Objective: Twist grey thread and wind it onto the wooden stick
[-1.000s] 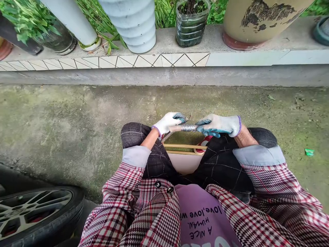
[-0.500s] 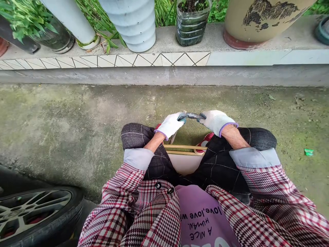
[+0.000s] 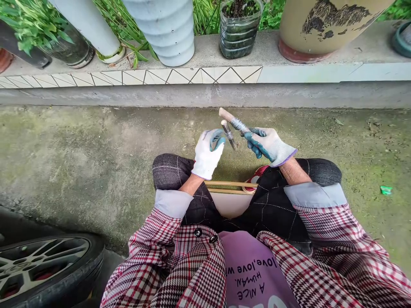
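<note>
My right hand [image 3: 265, 143], in a white glove with blue-green coated fingers, is closed around a wooden stick [image 3: 227, 114] wound with silvery wire. The stick's pale end points up and to the left. A shorter dark piece of wood [image 3: 231, 139], also wire-wrapped, lies just below it; I cannot tell whether the two are joined. My left hand [image 3: 209, 152], gloved alike, is near the shorter piece with its fingers curved and apart. Nothing shows between thumb and fingers.
Potted plants stand along the ledge [image 3: 205, 55], among them a ribbed white pot [image 3: 163, 30] and a cut plastic bottle [image 3: 239, 36]. A car wheel [image 3: 93, 261] is at lower left. A green scrap [image 3: 385, 190] lies on the concrete at right.
My left hand has let go of the wire-wrapped wood and turned upward. My right hand has tilted the stick, so its pale end and the shorter piece now show.
</note>
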{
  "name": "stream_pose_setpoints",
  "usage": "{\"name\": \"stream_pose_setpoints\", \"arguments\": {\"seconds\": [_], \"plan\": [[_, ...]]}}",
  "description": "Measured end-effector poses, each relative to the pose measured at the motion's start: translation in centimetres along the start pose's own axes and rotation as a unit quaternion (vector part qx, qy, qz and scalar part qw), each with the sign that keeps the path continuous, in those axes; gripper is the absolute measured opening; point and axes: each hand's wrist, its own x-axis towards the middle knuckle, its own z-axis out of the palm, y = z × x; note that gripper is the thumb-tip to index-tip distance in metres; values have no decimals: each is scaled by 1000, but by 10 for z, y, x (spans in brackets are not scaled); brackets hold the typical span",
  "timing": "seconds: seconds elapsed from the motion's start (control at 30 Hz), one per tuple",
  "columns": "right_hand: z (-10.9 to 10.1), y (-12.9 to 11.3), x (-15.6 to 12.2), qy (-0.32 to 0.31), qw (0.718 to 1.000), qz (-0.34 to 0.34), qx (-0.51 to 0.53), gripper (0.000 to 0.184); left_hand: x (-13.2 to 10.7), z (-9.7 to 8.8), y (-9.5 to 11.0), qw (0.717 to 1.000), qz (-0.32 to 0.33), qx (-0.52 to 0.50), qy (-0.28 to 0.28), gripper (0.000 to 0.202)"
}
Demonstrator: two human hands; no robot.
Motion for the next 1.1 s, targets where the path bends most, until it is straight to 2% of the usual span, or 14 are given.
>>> {"name": "stream_pose_setpoints", "arguments": {"seconds": [0.07, 0.13, 0.23, 0.3, 0.37, 0.47, 0.6, 0.73, 0.83, 0.93, 1.03, 1.1], "plan": [[0, -4, -2, -20, 999, -2, 34, 48, 4, 1, -5, 994, -77, -46, 61, 37], [1, -9, -5, -40, 998, 1, 52, 51, 9, 7, -16, 981, -151, -83, 84, 52], [7, -14, -11, -73, 995, 7, 62, 52, 13, 21, -31, 977, -189, -104, -6, 73], [12, -15, -13, -99, 993, 10, 71, 50, 13, 29, -34, 968, -207, -124, -71, 65], [15, -15, -13, -108, 991, 14, 83, 48, 13, 34, -31, 955, -230, -159, -99, 46], [16, -15, -13, -79, 988, 29, 127, 47, 14, 33, -23, 928, -265, -249, -83, 30], [15, -13, -11, -54, 978, 43, 196, 54, 19, 21, -16, 875, -311, -365, -65, 28], [9, -8, -4, -50, 973, 10, 223, 55, 23, 6, -11, 838, -329, -434, -36, 24], [-12, -13, -2, -7, 978, -17, 206, 47, 27, -8, -7, 828, -319, -461, -11, 19], [-51, -24, -9, 71, 969, 2, 237, 32, 34, -25, -5, 818, -333, -467, 42, 12], [-94, -29, -23, 180, 955, 41, 230, 49, 40, -40, -8, 809, -363, -455, 77, 15], [-118, -24, -34, 191, 960, 53, 197, 52, 43, -46, -11, 815, -367, -441, 72, 16]]}}
